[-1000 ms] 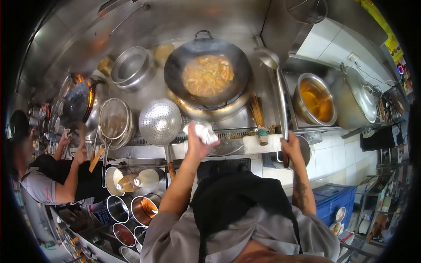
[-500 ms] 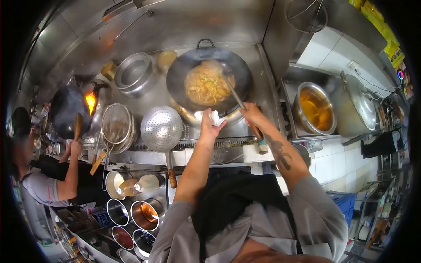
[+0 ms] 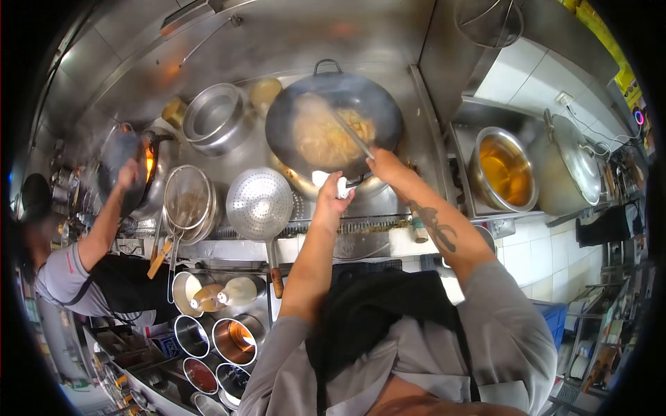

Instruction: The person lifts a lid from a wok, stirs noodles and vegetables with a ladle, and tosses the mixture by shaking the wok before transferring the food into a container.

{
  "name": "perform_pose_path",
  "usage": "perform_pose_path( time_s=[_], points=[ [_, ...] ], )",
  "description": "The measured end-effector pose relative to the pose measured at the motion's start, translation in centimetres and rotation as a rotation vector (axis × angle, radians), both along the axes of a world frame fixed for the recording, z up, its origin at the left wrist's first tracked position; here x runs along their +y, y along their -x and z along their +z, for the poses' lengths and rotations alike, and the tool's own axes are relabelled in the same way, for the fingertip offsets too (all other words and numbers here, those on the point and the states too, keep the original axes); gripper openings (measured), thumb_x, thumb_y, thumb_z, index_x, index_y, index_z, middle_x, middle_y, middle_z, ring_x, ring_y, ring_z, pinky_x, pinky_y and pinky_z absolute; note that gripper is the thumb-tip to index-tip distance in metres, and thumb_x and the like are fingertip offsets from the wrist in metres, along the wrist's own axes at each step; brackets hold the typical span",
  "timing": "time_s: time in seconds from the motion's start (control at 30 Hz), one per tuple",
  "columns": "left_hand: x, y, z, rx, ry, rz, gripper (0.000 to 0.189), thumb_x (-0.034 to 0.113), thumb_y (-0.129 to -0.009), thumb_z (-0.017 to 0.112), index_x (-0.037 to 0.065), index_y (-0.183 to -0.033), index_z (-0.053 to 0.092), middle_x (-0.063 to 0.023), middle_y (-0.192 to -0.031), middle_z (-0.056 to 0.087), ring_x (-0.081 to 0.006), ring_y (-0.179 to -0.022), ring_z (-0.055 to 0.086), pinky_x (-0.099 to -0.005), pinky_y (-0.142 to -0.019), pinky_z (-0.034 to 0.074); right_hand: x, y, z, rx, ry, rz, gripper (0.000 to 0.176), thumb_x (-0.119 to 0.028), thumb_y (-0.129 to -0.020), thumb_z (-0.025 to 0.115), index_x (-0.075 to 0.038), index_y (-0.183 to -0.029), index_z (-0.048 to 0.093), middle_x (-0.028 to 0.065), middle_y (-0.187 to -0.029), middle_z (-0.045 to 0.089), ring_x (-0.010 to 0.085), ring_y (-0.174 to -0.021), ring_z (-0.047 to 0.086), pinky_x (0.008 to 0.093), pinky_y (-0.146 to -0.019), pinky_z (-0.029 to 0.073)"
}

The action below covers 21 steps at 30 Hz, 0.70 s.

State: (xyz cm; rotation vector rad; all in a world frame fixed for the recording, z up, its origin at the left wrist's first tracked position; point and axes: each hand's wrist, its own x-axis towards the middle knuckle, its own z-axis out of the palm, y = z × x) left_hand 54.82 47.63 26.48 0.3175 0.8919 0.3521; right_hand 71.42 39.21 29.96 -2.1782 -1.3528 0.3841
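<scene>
A large black wok (image 3: 283,100) sits on the burner, with steaming brownish noodle-like food (image 3: 340,142) inside. My left hand (image 3: 334,197) is closed on a folded white cloth (image 3: 322,179) at the wok's near handle (image 3: 359,182). In my right hand (image 3: 386,168) is the metal shaft of a long wok ladle (image 3: 352,136). The ladle's roundish head is over the food toward the wok's far left, smeared by motion. Steam and blur hide the food's details.
A perforated strainer (image 3: 258,202) and a mesh strainer (image 3: 187,201) lie left of the wok. A pot of amber liquid (image 3: 504,170) stands at right. At left, a co-worker's arm (image 3: 104,222) reaches toward another wok (image 3: 118,173) beside flame. Several sauce containers (image 3: 232,340) are below.
My right hand has moved up and left, sweeping the ladle head leftward across the food. My left hand stays at the wok handle. The co-worker's arm has reached farther forward.
</scene>
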Motion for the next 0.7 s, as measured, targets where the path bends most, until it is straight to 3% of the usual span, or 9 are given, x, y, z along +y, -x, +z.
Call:
perform_pose_path(
  time_s=[0.07,0.13,0.23,0.33,0.43,0.53,0.6,0.63,0.7],
  points=[
    [0.4,0.0,-0.4,-0.002,0.001,-0.007,0.015,0.019,-0.081,0.060,0.016,-0.093,0.052,-0.0027,-0.080,0.058,-0.0194,-0.075,0.056,-0.0343,-0.056,0.046,-1.9,1.5,1.4,-0.025,0.104,0.096,0.031,-0.019,-0.087,0.053,0.002,-0.109,0.053,0.0275,-0.083,0.062,0.0438,-0.080,0.061,0.0506,-0.072,0.048],
    [0.8,-0.2,-2.3,-0.027,-0.013,-0.007,0.015,0.017,-0.082,0.059,0.015,-0.095,0.052,-0.0043,-0.082,0.058,-0.0196,-0.076,0.056,-0.0342,-0.056,0.046,-5.2,3.5,6.3,-0.021,0.290,0.158,0.037,-0.017,-0.087,0.053,0.002,-0.118,0.045,0.0251,-0.084,0.062,0.0411,-0.082,0.061,0.0504,-0.072,0.047],
    [-0.4,0.1,0.2,0.048,-0.054,0.070,0.015,0.016,-0.083,0.057,0.014,-0.097,0.051,-0.0055,-0.086,0.058,-0.0194,-0.078,0.056,-0.0337,-0.056,0.046,-10.3,1.8,6.1,-0.157,0.273,0.207,0.027,-0.017,-0.091,0.048,-0.003,-0.114,0.047,0.0232,-0.081,0.061,0.0416,-0.073,0.060,0.0480,-0.064,0.047],
    [-1.5,0.3,-0.7,0.027,-0.025,0.101,0.013,0.017,-0.086,0.054,0.015,-0.099,0.051,-0.0040,-0.087,0.058,-0.0188,-0.075,0.055,-0.0315,-0.055,0.044,-12.8,0.8,9.3,-0.232,0.308,0.285,0.037,-0.017,-0.091,0.050,-0.003,-0.125,0.044,0.0239,-0.082,0.061,0.0407,-0.075,0.061,0.0470,-0.067,0.048],
    [-6.4,2.1,6.3,-0.083,-0.019,0.058,0.012,0.016,-0.089,0.051,0.016,-0.101,0.051,-0.0028,-0.092,0.057,-0.0176,-0.080,0.053,-0.0304,-0.055,0.044,-14.5,2.2,13.0,-0.268,0.246,0.264,0.042,-0.017,-0.090,0.052,0.000,-0.128,0.044,0.0246,-0.088,0.062,0.0390,-0.081,0.061,0.0461,-0.072,0.049],
    [-7.1,1.8,6.8,-0.061,-0.071,0.113,0.011,0.020,-0.090,0.053,0.016,-0.100,0.053,-0.0015,-0.091,0.056,-0.0163,-0.080,0.051,-0.0301,-0.057,0.043,-16.0,2.3,14.9,-0.078,0.177,0.326,0.033,-0.015,-0.090,0.050,0.002,-0.119,0.046,0.0222,-0.088,0.062,0.0374,-0.081,0.061,0.0448,-0.074,0.047],
    [-6.6,1.9,3.8,-0.096,-0.052,0.116,0.014,0.021,-0.089,0.054,0.014,-0.101,0.052,-0.0018,-0.086,0.056,-0.0160,-0.078,0.052,-0.0305,-0.058,0.043,-17.8,1.8,15.5,-0.015,0.184,0.384,0.035,-0.017,-0.091,0.050,0.003,-0.119,0.048,0.0232,-0.091,0.062,0.0374,-0.082,0.061,0.0446,-0.074,0.047],
    [-8.3,2.5,7.0,-0.048,-0.033,0.081,0.014,0.020,-0.089,0.053,0.013,-0.100,0.051,-0.0018,-0.084,0.056,-0.0158,-0.077,0.052,-0.0298,-0.056,0.043,-18.5,1.1,16.2,0.009,0.180,0.406,0.035,-0.018,-0.091,0.050,0.003,-0.120,0.048,0.0237,-0.092,0.062,0.0373,-0.083,0.061,0.0445,-0.075,0.047],
    [-9.9,3.1,8.4,-0.112,-0.064,0.045,0.012,0.020,-0.090,0.051,0.013,-0.099,0.051,-0.0025,-0.086,0.057,-0.0169,-0.078,0.052,-0.0293,-0.056,0.043,-19.6,0.8,17.6,0.006,0.187,0.478,0.040,-0.020,-0.092,0.051,0.002,-0.124,0.048,0.0249,-0.096,0.062,0.0355,-0.086,0.062,0.0423,-0.077,0.047]
  ],
)
